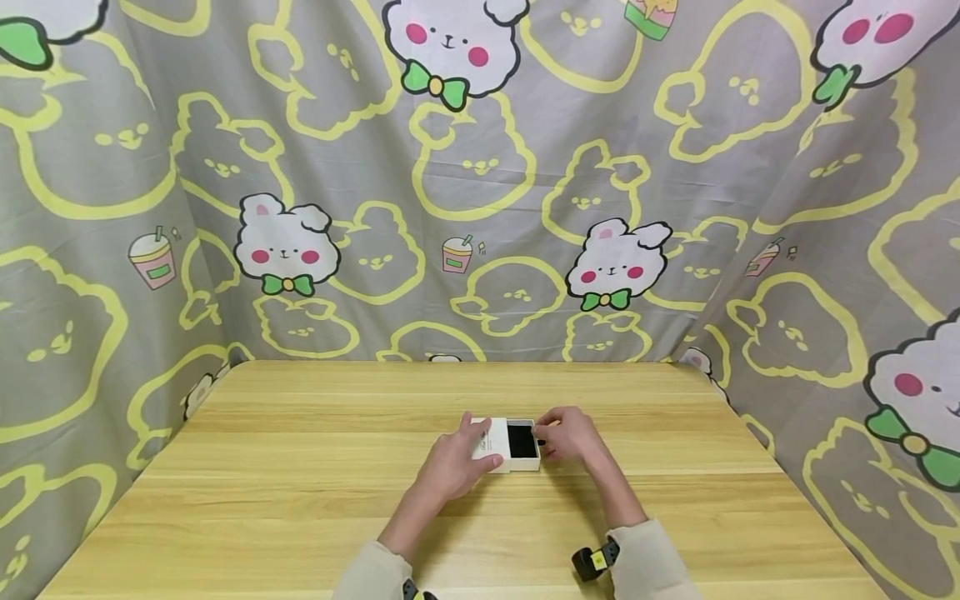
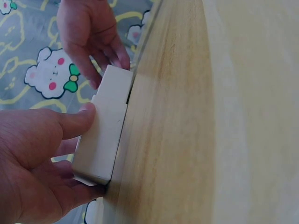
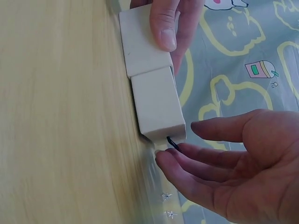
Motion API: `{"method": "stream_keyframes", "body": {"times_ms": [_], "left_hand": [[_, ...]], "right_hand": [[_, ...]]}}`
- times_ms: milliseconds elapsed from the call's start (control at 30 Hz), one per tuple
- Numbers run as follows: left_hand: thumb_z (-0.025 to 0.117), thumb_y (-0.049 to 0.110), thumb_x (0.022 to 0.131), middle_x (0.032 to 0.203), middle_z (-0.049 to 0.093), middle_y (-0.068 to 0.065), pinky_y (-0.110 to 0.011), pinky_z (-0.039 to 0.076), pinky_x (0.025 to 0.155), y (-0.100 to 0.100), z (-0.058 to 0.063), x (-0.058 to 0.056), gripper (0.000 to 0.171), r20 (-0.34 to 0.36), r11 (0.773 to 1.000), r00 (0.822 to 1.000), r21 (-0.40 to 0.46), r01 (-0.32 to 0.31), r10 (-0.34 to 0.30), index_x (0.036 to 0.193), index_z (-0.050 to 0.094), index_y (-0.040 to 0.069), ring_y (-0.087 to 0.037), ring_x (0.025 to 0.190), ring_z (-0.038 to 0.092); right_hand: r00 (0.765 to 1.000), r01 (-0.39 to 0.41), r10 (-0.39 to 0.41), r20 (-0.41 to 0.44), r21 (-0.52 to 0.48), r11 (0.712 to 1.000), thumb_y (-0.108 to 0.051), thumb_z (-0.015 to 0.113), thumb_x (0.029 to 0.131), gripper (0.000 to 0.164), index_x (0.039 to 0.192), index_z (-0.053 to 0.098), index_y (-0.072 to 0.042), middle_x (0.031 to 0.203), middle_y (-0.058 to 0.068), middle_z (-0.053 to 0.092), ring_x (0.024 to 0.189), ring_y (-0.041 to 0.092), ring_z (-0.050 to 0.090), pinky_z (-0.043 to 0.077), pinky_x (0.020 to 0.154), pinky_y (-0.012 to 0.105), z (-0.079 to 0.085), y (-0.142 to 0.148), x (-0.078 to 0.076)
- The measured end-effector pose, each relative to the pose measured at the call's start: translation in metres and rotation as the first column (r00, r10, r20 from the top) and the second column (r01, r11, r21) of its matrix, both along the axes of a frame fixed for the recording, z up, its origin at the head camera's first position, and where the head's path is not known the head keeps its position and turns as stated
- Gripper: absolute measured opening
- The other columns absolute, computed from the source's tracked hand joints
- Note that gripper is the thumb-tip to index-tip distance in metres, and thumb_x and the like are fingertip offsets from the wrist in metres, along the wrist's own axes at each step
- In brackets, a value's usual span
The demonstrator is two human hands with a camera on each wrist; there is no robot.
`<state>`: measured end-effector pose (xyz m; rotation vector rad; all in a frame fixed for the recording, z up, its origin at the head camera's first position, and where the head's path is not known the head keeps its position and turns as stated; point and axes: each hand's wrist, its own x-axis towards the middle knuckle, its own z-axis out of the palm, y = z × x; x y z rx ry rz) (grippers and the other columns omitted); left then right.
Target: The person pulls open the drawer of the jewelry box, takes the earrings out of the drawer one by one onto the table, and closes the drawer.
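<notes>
A small white drawer-style box (image 1: 491,446) lies on the table, its inner drawer (image 3: 159,102) slid partly out of the sleeve (image 2: 100,140) to the right. Black lining (image 1: 522,442) shows inside the drawer. My left hand (image 1: 450,462) grips the sleeve, thumb on the near side and fingers round the far side and end. At the drawer's right end, a short black pull loop (image 3: 173,143) sticks out. My right hand (image 3: 233,163) is beside that end, its fingertips by the loop and its thumb apart from the fingers.
The wooden table (image 1: 300,500) spreads around the box on every side. A grey curtain (image 1: 480,183) with cartoon rabbits hangs behind it and along both sides. Dark wrist straps with a camera (image 1: 592,562) sit at my sleeves.
</notes>
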<state>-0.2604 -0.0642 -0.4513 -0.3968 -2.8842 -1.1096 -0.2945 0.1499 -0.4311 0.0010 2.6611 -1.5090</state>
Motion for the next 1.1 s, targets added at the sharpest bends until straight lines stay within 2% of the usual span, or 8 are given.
{"method": "stream_keyframes", "body": {"times_ms": [333,633,1100], "left_hand": [[0.074,0.037,0.093,0.16,0.035,-0.025,-0.059,0.044,0.107,-0.0002,-0.0018,-0.0012,0.065,0.005,1.0,1.0,-0.005,-0.002,0.003,0.149,0.053,0.012,-0.052,0.131,0.051],[0.074,0.037,0.092,0.16,0.034,-0.025,-0.059,0.043,0.108,-0.0003,-0.0016,-0.0014,0.065,0.006,1.0,1.0,-0.002,0.0,0.0,0.149,0.052,0.012,-0.051,0.132,0.051],[0.075,0.036,0.092,0.16,0.035,-0.026,-0.058,0.046,0.105,0.0003,-0.0025,-0.0021,0.066,-0.003,1.0,1.0,-0.001,-0.001,0.001,0.148,0.052,0.011,-0.05,0.129,0.054]], "right_hand": [[0.999,-0.016,0.016,0.031,0.003,1.0,-0.003,0.07,0.09,0.018,0.106,0.07,0.007,0.079,0.015,0.071,0.064,0.019,0.069,0.062,0.063,0.037,-0.0007,-0.0013,-0.0001],[1.0,-0.021,0.022,0.022,-0.027,0.999,0.002,0.068,0.087,0.019,0.105,0.069,0.009,0.074,0.014,0.071,0.065,0.023,0.07,0.062,0.062,0.038,-0.0026,-0.001,-0.0007],[0.999,-0.017,0.019,0.03,-0.062,0.998,0.006,0.066,0.086,0.022,0.108,0.066,0.012,0.078,0.019,0.073,0.068,0.029,0.073,0.062,0.061,0.04,-0.0043,-0.0018,-0.0011]]}}
